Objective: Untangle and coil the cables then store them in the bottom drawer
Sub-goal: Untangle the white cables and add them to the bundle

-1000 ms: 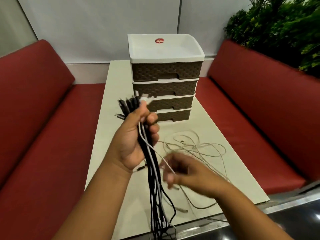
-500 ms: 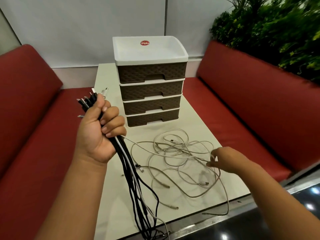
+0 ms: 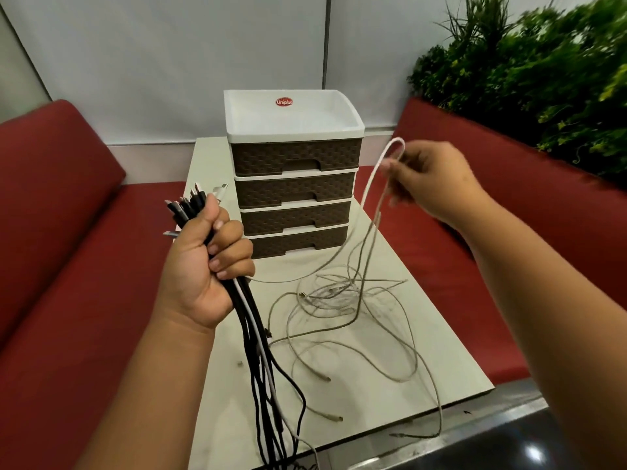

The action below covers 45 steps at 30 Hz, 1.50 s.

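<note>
My left hand point(image 3: 203, 266) grips a bundle of several black and white cables point(image 3: 259, 351), plug ends sticking up above the fist, the rest hanging down past the table's front edge. My right hand point(image 3: 431, 179) pinches a loop of a white cable point(image 3: 368, 188) and holds it up in the air to the right of the drawer unit. That cable runs down into a tangle of pale cables point(image 3: 342, 300) lying on the table. The brown and white drawer unit point(image 3: 293, 184) stands at the table's far end; its bottom drawer point(image 3: 298, 242) is closed.
The cream table point(image 3: 424, 361) runs between two red sofas point(image 3: 68, 266). Green plants point(image 3: 543, 72) rise behind the right sofa back. A dark metal-edged surface point(image 3: 492, 439) lies at the near right. A small loose piece point(image 3: 240, 363) sits on the table near the bundle.
My right hand has risen from the tangle on the table, lifting a loop of white cable into the air. My left hand keeps its hold on the bundle.
</note>
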Tool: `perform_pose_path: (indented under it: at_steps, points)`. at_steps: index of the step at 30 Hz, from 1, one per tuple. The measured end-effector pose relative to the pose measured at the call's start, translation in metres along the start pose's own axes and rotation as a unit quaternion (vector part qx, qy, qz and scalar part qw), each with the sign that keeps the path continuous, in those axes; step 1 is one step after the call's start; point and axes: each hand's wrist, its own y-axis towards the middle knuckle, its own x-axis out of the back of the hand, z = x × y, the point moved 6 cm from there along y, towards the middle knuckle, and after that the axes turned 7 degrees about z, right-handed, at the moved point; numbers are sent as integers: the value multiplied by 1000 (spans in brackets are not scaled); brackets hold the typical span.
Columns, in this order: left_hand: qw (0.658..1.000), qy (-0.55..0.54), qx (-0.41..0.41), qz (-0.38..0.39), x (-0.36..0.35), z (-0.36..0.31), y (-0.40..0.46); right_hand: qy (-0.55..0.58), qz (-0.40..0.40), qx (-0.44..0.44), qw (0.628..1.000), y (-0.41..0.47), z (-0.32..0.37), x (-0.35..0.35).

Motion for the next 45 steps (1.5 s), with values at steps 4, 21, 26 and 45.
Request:
perform_pose_path:
  at_steps: [4,21,26,45]
  points:
    - [1000,1,-2,-2,-1,0,-1,206,-86,96,970,12,25,17]
    - [992,77,50,-84,7,23,0,145,102,124,976,-4,66,-39]
    - [978,137,104,-122,9,41,-2,100,247,133,955,-26,74,-92]
    - [967,155,134,-152,33,24,-18,165,207,-142,954,-50,20,-185]
